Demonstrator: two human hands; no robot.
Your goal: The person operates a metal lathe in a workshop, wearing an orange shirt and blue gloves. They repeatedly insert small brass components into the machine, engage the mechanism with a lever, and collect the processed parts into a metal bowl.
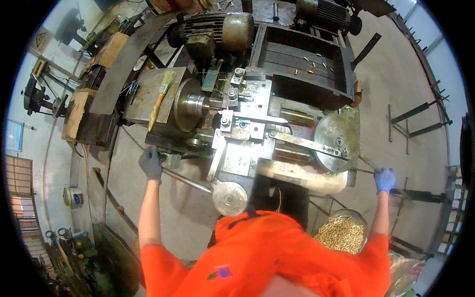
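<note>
My left hand (151, 164), in a dark grey glove, is closed at the outer end of a metal lever (187, 180) that runs to a round disc at the machine's front. My right hand (384, 180), in a blue glove, grips a thin rod handle (364, 171) beside a large round metal wheel (336, 143). Between them stands a small lathe with a bolted tool slide (247, 129). Its round spindle (190, 105) faces the clamped tools; a slim brass-coloured piece seems to stick out of it, too small to make out well.
A brush (162, 101) lies on the headstock cover. Behind are an electric motor (217, 32) and a dark metal tray (341, 74) with several small brass pieces. A bowl of brass pieces (341, 235) stands low at right, near a metal stand (415, 116). Other machines line the left wall.
</note>
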